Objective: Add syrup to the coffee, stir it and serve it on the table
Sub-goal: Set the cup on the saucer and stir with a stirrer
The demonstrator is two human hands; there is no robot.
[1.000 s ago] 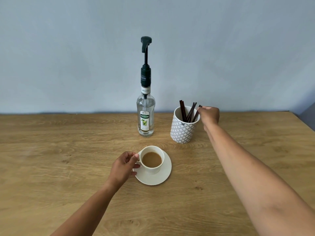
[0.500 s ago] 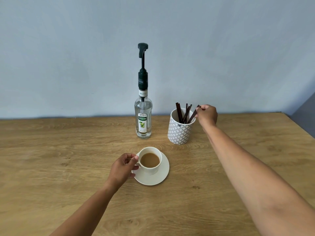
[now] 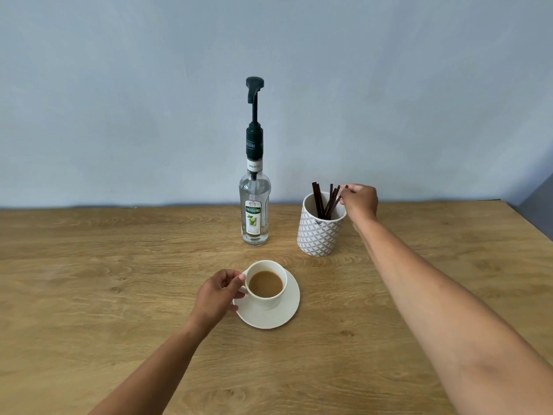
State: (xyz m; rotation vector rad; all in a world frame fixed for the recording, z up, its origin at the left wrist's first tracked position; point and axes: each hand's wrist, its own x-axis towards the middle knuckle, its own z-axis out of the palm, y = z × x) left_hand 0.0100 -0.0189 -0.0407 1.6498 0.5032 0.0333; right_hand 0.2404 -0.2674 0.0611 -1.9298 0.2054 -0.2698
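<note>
One white cup (image 3: 267,287) sits on its one white saucer (image 3: 276,313) in the middle of the wooden table (image 3: 89,280), filled most of the way with milky brown coffee (image 3: 265,283). My left hand (image 3: 217,296) is closed on the cup's handle side, thumb and fingers pinched together against it, fingertips resting over the saucer's rim.

Behind the cup, toward the wall, stands one clear glass syrup bottle (image 3: 255,211), upright, with a dark green pump (image 3: 254,91) raised on top and a label reading Teisseire and Mojito. The liquid inside looks colourless; its level I cannot tell.

Behind the cup and to its right, just beside the bottle but apart from it, stands one white holder (image 3: 319,232) with a grey geometric pattern. It holds a bundle of dark brown stir sticks (image 3: 324,202), about six, leaning against each other; the exact count I cannot make out. My right hand (image 3: 359,202) is at the holder's right rim, thumb and forefinger pressed together on the top end of one stick.
</note>
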